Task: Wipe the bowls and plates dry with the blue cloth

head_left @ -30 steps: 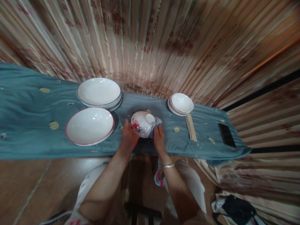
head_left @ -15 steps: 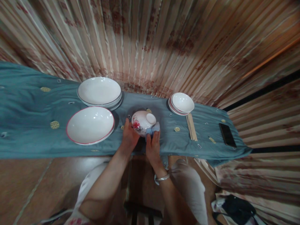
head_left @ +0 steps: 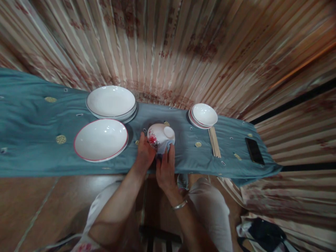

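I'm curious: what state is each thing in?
White flower-patterned ceramic bowl: tilted, base up, held in left fingers.
Light blue cloth: crumpled, pressed to it by right fingers.
Large white round dark-rimmed dishes: stacked, facing up.
White round red-rimmed dish: facing up.
Small white round bowls: stacked, facing up.
Pale thin wooden sticks: lying together.
Black rectangular phone: lying flat.
Patterned teal fabric: spread, wrinkled.
Pleated beige floral curtain: hanging.

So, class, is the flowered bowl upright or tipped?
Tipped: the flowered bowl has its round foot turned up toward the camera, and only its outside shows.
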### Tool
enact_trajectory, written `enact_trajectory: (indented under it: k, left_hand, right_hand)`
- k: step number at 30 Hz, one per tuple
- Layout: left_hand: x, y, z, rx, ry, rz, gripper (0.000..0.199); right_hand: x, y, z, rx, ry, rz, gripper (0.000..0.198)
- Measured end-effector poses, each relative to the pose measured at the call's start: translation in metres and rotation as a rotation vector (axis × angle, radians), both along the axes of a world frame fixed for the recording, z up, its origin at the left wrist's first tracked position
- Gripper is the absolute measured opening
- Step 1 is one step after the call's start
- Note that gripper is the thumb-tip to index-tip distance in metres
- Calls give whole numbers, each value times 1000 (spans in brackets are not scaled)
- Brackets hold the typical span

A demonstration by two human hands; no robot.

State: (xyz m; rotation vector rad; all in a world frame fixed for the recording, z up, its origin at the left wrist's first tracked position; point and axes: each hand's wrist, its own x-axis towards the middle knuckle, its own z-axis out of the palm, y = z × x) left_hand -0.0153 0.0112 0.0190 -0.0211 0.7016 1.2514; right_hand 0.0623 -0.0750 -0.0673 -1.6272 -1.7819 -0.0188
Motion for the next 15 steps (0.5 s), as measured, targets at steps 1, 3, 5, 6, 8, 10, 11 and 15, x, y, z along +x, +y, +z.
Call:
enact_trajectory:
  k: [1, 3, 5, 6, 8, 10, 11, 15]
  left_hand:
    - [0, 0, 1, -5, 2, 2, 58]
    - [0, 0, 1, -21, 6, 4, 57]
    - [0, -1, 1, -34, 13, 6, 56]
    - [0, -1, 1, -35, 12, 2, 56]
    - [0, -1, 1, -36, 9, -9, 56]
    - [-1, -1, 1, -39, 10, -18, 56]
    - [-1, -1, 0, -39, 13, -22, 56]
    - [-1, 0, -2, -38, 37, -18, 53]
  right_hand:
    - [-1, 0, -1, 16, -24, 9, 65]
    - [-1, 1, -2, 37, -63, 24, 65]
    - [-2, 2, -1, 42, -91, 30, 63]
    - [-2, 3, -1, 40, -103, 31, 62]
    - [-2, 4, 1, 27, -124, 29, 60]
    - [-1, 5, 2, 12, -140, 31, 58]
    - [0, 6, 2, 6, -147, 35, 56]
    - [2, 8, 3, -22, -172, 67, 54]
